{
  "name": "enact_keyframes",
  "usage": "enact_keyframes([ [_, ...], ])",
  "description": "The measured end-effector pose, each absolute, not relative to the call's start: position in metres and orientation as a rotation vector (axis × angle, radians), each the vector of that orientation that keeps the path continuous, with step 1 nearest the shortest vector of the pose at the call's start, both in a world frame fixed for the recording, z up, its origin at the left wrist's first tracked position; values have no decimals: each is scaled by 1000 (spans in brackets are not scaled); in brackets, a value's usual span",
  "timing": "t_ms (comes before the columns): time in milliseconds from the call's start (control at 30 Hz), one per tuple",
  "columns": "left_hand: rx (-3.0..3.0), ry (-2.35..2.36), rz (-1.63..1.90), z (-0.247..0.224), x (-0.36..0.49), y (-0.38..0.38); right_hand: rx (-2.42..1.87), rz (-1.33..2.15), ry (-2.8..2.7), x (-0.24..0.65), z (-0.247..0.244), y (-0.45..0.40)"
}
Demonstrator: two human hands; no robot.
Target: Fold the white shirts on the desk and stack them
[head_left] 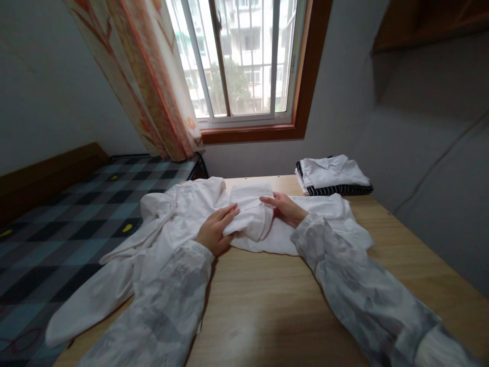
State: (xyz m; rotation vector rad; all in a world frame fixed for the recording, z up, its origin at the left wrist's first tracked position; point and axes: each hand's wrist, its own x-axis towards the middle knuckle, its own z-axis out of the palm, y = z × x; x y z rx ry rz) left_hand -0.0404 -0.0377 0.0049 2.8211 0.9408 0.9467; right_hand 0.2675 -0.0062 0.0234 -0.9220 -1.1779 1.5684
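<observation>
A white garment (193,211) lies spread across the wooden table, and a long sleeve-like part hangs toward the left corner. At its middle, a folded white section (250,196) is raised between my hands; whether it belongs to the same garment I cannot tell. My left hand (217,228) grips the section's left side, fingers on top and thumb beneath. On the opposite side, my right hand (288,208) is closed on the right edge, with its index finger across the cloth. More white fabric (332,214) lies flat beneath and beyond my right hand.
A folded stack of white and black-striped clothes (334,173) sits at the table's back right. Left of the wooden table (260,306) is a bed with a checked cover (49,239). Behind are a patterned curtain (153,76) and a barred window (248,66). A cable (443,160) runs along the right wall.
</observation>
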Motion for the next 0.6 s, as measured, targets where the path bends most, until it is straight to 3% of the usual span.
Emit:
enact_keyframes([
  [200,2855,1062,1051,10,-39,-44,-949,1710,-1219,280,45,-8],
  [400,2889,1173,1092,14,-26,-53,-1213,1664,-1290,278,35,-5],
  [600,2713,1420,1201,21,-12,-66,-1197,1573,-1326,264,31,-12],
])
